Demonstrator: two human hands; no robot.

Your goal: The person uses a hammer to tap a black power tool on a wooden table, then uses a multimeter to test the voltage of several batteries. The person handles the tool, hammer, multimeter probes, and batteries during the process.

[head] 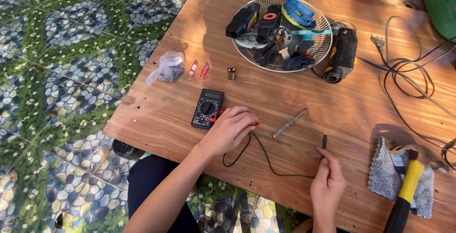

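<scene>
A: Where was the small black digital multimeter (207, 108)?
B: On the wooden surface (304, 90), at 9 o'clock of the left hand (229, 129), touching.
A: Fingers?
B: Left curled on the red plug; right hand (327, 181) pinched the black probe (324, 142), pointing 12 o'clock.

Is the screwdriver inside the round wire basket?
No, the screwdriver lies on the bare wooden table, below the wire basket and between the two hands.

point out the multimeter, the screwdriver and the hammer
multimeter (207, 108), head view, on its round dial
screwdriver (289, 123), head view, on the middle of its clear handle and shaft
hammer (409, 181), head view, on its yellow handle
</scene>
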